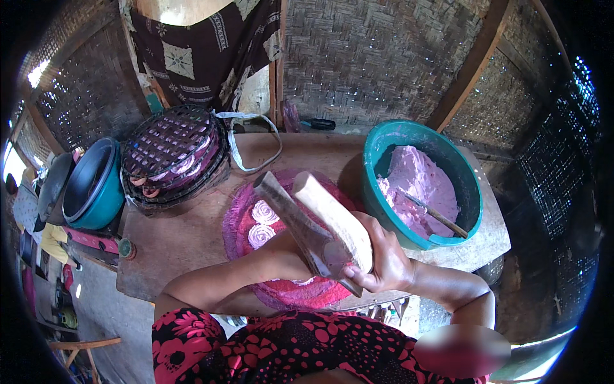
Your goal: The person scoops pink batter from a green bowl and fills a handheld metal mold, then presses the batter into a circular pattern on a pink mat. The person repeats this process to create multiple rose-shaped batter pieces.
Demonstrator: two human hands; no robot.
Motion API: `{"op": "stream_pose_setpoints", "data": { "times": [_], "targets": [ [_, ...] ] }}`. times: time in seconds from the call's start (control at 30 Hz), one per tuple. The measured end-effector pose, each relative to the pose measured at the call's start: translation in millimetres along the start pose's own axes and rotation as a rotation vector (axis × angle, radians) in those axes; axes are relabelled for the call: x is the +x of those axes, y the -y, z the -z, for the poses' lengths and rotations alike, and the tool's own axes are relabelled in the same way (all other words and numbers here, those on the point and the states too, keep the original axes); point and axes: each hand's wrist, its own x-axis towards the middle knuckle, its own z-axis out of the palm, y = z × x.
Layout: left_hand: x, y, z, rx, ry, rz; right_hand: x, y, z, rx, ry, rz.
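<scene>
My right hand [387, 259] is closed round a two-part wooden press, its fingers over the pale rounded bar [336, 221] and its thumb near the lower end. The darker grooved arm [288, 217] of the press lies alongside on the left. My left hand [297, 256] reaches in behind that darker arm; its fingers are hidden. Under the press is a round pink-and-red woven mat [233, 224]. Two pale pink swirled coils of dough [263, 235] show on it, left of the press; the rest of the mat is partly covered by my arms.
To the right stands a green basin [419, 242] of pink dough [419, 179] with a wooden-handled stirrer [441, 221] in it. Stacked dark woven trays [169, 144] holding pink coils sit at the left, beside a teal tub [102, 205]. A white strap loop [272, 153] lies behind the mat.
</scene>
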Motion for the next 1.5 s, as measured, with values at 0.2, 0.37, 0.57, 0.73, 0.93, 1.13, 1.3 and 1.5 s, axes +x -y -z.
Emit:
{"op": "stream_pose_setpoints", "data": {
  "times": [0.2, 0.37, 0.57, 0.73, 0.93, 1.13, 1.3, 1.5],
  "targets": [
    [12, 10, 38, 0.047, -0.044, -0.031, 25, -26, 24, 0.763, 0.321, -0.511],
    [29, -16, 109, -0.190, -0.146, -0.253, 17, -53, 25, 1.456, 0.646, -0.518],
    [87, 16, 147, -1.277, -0.369, -0.414, 26, -93, 5, 1.734, 0.706, -0.591],
    [98, 143, 140, -1.605, -0.451, -0.237, 59, -124, 5, 1.618, 0.518, -1.013],
    [80, 275, 84, -2.014, -0.562, -0.493, 99, -141, -24, 0.929, 0.525, -1.201],
    [67, 290, 82, -1.991, -0.590, -0.662, 112, -120, -29, 0.685, 0.519, -1.108],
    [71, 256, 95, -2.040, -0.597, -0.647, 123, -107, -18, 0.712, 0.486, -1.135],
    [70, 235, 108, -1.903, -0.606, -0.691, 120, -85, -15, 0.767, 0.414, -1.130]
  ]
}}
